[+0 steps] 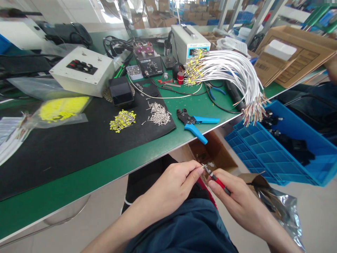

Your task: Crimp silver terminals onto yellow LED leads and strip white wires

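My right hand point(234, 191) is closed around small pliers point(220, 184) with red and black handles. Their metal jaws point up and left, meeting the fingertips of my left hand point(180, 177). Thumb and forefinger of that left hand pinch something tiny at the jaws, too small to name. Both hands are above my lap, just off the table's front edge. On the table beyond them lies a crimping tool point(197, 123) with blue handles. Further left are a pile of loose metal pins point(159, 114) and a heap of yellow-ended pins point(123, 121).
A thick bundle of white cables point(231, 63) hangs over the table's right edge. Behind stand a soldering station point(150, 65) and a pale instrument box point(189, 40). A bag of yellow pieces point(61, 108) lies left on the black mat point(86, 151). Blue crates point(263, 151) stand below right.
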The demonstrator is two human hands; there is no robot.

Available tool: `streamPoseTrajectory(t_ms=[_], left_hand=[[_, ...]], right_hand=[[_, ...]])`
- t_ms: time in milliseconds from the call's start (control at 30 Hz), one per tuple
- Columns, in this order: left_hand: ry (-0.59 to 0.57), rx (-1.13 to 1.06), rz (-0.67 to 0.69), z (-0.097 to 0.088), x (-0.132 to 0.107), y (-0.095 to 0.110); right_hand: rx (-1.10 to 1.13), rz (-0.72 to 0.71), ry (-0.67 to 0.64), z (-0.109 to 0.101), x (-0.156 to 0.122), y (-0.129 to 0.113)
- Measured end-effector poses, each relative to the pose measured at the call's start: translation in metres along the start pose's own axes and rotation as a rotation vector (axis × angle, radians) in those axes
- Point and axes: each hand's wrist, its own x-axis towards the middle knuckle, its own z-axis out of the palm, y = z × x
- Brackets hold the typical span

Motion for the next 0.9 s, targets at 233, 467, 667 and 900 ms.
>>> streamPoseTrajectory(t_ms=[233,467,667,900], left_hand=[[0.031,0.029,0.036,0.001,0.001,0.001],[0.005,-0.065,0.014,-0.002,0.004,0.001],[-0.025,-0.099,0.004,-0.003,0.011,0.002],[-0.07,-0.125,-0.021,-0.002,0.022,-0.001]], right_hand=[[-0.069,0.002,0.007,0.001,0.0,0.001],[0.084,0.02,-0.009,-0.002,0.001,0.001],[0.062,0.053,0.015,0.001,0.0,0.007],[0.037,0.061,0.058,0.0,-0.002,0.014]])
